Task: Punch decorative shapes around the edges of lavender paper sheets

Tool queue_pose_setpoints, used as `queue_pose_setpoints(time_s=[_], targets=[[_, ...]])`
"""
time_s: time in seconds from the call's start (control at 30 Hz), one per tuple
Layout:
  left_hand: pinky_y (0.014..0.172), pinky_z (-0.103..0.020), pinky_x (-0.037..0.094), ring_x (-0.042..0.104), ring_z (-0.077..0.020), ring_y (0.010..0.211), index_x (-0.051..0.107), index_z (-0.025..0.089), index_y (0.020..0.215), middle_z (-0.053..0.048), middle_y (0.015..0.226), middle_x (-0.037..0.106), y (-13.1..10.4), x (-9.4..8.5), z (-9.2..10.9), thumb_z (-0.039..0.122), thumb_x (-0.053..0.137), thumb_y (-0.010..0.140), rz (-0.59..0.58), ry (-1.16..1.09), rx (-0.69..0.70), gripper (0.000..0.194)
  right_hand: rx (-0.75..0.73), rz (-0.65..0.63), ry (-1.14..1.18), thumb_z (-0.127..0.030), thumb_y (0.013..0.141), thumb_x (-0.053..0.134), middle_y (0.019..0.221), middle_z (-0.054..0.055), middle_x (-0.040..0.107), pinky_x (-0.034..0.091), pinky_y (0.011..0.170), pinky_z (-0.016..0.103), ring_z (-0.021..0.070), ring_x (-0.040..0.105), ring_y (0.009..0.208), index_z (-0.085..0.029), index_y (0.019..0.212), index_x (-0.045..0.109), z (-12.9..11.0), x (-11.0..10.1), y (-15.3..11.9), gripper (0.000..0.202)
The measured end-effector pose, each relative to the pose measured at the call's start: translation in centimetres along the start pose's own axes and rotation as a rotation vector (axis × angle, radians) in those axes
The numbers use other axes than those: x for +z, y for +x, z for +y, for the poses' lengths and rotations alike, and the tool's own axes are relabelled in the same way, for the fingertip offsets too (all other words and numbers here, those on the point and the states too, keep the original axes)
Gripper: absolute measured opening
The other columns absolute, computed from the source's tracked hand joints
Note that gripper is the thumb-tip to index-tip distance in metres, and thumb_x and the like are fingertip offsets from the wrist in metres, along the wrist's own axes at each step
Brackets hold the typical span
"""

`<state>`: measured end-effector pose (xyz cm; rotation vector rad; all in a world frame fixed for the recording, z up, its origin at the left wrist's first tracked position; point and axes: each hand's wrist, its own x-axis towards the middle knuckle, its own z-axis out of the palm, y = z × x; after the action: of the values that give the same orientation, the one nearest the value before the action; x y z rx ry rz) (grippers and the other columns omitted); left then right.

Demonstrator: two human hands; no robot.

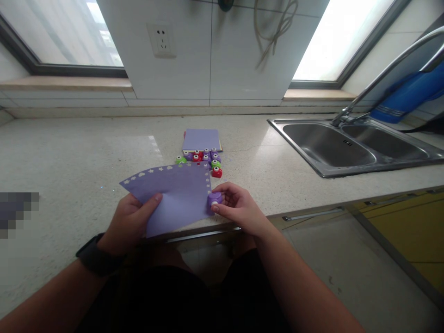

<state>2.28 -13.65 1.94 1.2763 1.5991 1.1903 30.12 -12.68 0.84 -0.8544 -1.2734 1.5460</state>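
Observation:
A purple paper sheet (pixel 180 194) is held up over the counter's front edge, with small punched shapes such as stars and hearts along its top and upper right edges. My left hand (pixel 133 219) pinches its left part, thumb on top. My right hand (pixel 239 206) holds a purple craft punch (pixel 214 199) at the sheet's right edge, below the row of cut shapes. Just beyond the sheet, several small punches in red, green and purple stand close together, among them a red punch (pixel 217 172). Behind them lies a stack of purple paper (pixel 201 139).
The pale speckled countertop (pixel 72 157) runs along a tiled wall. A double steel sink (pixel 326 143) with a faucet (pixel 385 69) is at the right, beside a blue item (pixel 402 99). Drawer handles (pixel 312 213) line the cabinet front.

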Motion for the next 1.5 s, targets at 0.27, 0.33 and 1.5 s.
queue_pose_setpoints(time_s=[0.27, 0.33, 1.5], targets=[[0.077, -0.036, 0.063, 0.077, -0.0329, 0.092, 0.078, 0.019, 0.098, -0.007, 0.100, 0.083, 0.1, 0.0, -0.1, 0.060, 0.079, 0.077, 0.016, 0.031, -0.001, 0.046, -0.034, 0.044, 0.067, -0.032, 0.076, 0.092, 0.091, 0.000, 0.073, 0.058, 0.078, 0.030, 0.0141, 0.068, 0.079, -0.023, 0.103, 0.073, 0.1, -0.2, 0.2, 0.035], [0.078, -0.036, 0.064, 0.077, -0.0336, 0.093, 0.078, 0.019, 0.099, -0.008, 0.100, 0.083, 0.1, 0.1, 0.1, 0.060, 0.080, 0.077, 0.009, 0.028, -0.005, 0.046, -0.042, 0.051, 0.090, -0.033, 0.076, 0.092, 0.091, 0.000, 0.073, 0.057, 0.077, 0.030, 0.0140, 0.067, 0.078, -0.023, 0.103, 0.073, 0.3, -0.3, 0.3, 0.035], [0.112, -0.043, 0.054, 0.069, -0.0344, 0.125, 0.076, 0.024, 0.121, -0.008, 0.135, 0.075, 0.8, 0.2, 0.8, 0.042, 0.088, 0.077, -0.327, -0.210, 0.015, 0.049, 0.056, 0.283, 0.185, -0.048, 0.073, 0.091, 0.083, 0.001, 0.071, 0.048, 0.070, 0.028, 0.0105, 0.058, 0.068, -0.018, 0.081, 0.072, -0.1, 1.0, 1.4, 0.036]])
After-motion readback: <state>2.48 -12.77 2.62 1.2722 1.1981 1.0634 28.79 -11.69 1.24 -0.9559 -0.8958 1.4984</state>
